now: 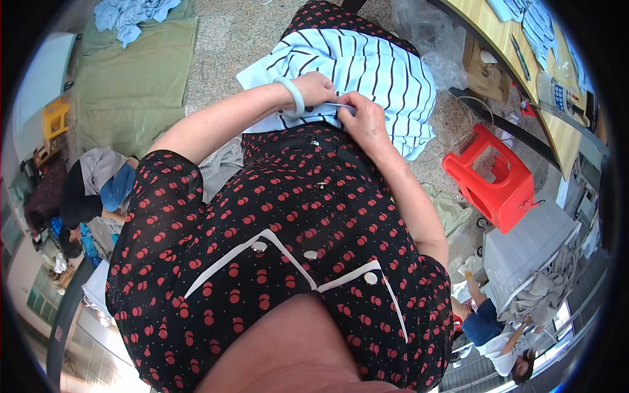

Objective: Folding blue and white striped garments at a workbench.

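Left hand and right hand are both curled up, pinching the striped cloth right under them; red stool and table off past the right, green sheet way left.

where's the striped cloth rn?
In the head view, upper centre: the striped cloth lies right at the left hand and right hand, left of the red stool.

Two hands, one bangle
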{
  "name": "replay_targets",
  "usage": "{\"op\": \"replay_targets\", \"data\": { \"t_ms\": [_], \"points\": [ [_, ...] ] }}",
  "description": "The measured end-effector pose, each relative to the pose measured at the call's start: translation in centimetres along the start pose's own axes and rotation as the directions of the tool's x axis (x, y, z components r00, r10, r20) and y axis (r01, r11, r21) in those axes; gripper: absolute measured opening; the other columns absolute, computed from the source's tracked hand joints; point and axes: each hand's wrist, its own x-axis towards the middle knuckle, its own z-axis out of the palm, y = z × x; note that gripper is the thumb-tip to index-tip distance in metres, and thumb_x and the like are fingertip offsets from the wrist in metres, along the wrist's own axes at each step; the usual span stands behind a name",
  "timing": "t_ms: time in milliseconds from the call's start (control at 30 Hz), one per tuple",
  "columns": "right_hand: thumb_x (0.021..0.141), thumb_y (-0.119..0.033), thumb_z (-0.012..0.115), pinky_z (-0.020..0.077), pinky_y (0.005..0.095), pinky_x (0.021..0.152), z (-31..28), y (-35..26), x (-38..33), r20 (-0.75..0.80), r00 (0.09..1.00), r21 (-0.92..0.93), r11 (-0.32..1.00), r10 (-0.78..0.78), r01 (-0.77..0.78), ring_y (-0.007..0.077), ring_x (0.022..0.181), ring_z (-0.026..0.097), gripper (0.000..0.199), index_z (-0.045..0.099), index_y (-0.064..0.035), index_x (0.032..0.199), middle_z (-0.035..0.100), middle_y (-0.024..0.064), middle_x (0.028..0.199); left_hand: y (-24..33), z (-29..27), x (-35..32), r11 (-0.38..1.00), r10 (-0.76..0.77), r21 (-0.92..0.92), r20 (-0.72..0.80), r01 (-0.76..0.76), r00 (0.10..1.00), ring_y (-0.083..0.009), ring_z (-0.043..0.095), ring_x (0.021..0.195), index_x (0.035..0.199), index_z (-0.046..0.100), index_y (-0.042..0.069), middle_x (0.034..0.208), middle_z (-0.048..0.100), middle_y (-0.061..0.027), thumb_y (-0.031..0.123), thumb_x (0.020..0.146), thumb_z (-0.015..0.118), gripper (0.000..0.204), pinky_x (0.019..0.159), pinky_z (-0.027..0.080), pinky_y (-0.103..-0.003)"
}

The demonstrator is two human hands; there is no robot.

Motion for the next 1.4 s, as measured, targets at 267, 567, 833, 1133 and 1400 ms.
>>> {"op": "replay_targets", "data": {
  "t_ms": [267, 567, 833, 1133, 1400],
  "points": [
    [0.074, -0.006, 0.057, 0.0453, 0.0361, 0.061, 0.1, 0.5, -0.4, -0.122, 0.943, -0.258, 0.927, -0.310, 0.272, 0.0312, 0.069, 0.056, 0.013, 0.058, -0.0006, 0.085, 0.058, 0.0150, 0.074, -0.3, 0.6, 0.5, 0.869, 0.330, 0.411, -0.066, -0.276, 0.942, -0.0304, 0.057, 0.068, 0.072, 0.061, 0.000, 0.071, 0.060, -0.0182, 0.027, 0.073, 0.050, 0.029, 0.066, 0.044, -0.039],
    [0.074, -0.007, 0.053, 0.0414, 0.0389, 0.064, 0.3, 0.7, -0.3, -0.090, 0.931, -0.338, 0.890, -0.354, 0.306, 0.0292, 0.071, 0.052, 0.006, 0.053, -0.0017, 0.078, 0.052, 0.0125, 0.071, 0.0, 1.9, -1.4, 0.761, 0.391, 0.586, -0.068, -0.281, 0.918, -0.0357, 0.053, 0.079, 0.081, 0.052, -0.002, 0.082, 0.054, -0.0194, 0.022, 0.078, 0.052, 0.023, 0.069, 0.042, -0.042],
    [0.071, -0.004, 0.051, 0.0407, 0.0379, 0.063, 0.5, 0.9, 0.0, -0.090, 0.893, -0.396, 0.839, -0.440, 0.373, 0.0282, 0.069, 0.051, 0.002, 0.050, -0.0026, 0.073, 0.050, 0.0116, 0.069, -0.8, 3.2, -1.3, 0.750, 0.455, 0.613, -0.206, -0.248, 0.866, -0.0348, 0.053, 0.072, 0.077, 0.048, -0.001, 0.074, 0.051, -0.0181, 0.011, 0.078, 0.046, 0.012, 0.063, 0.043, -0.042],
    [0.072, -0.003, 0.048, 0.0409, 0.0387, 0.063, 0.4, 1.3, 0.1, -0.054, 0.897, -0.385, 0.838, -0.440, 0.388, 0.0295, 0.069, 0.051, 0.002, 0.049, -0.0014, 0.073, 0.050, 0.0132, 0.069, -1.4, 3.6, -1.0, 0.736, 0.504, 0.618, -0.229, -0.276, 0.833, -0.0356, 0.053, 0.069, 0.076, 0.047, -0.002, 0.072, 0.051, -0.0180, 0.010, 0.077, 0.046, 0.012, 0.060, 0.043, -0.043],
    [0.072, -0.001, 0.049, 0.0408, 0.0415, 0.064, 0.3, 1.3, 0.2, -0.031, 0.940, -0.215, 0.920, -0.341, 0.327, 0.0341, 0.070, 0.051, 0.003, 0.048, 0.0012, 0.073, 0.051, 0.0168, 0.070, -1.5, 3.2, -1.1, 0.755, 0.529, 0.569, -0.237, -0.325, 0.815, -0.0357, 0.052, 0.068, 0.073, 0.047, 0.000, 0.069, 0.050, -0.0177, 0.010, 0.076, 0.045, 0.011, 0.059, 0.041, -0.043]
  ]
}}
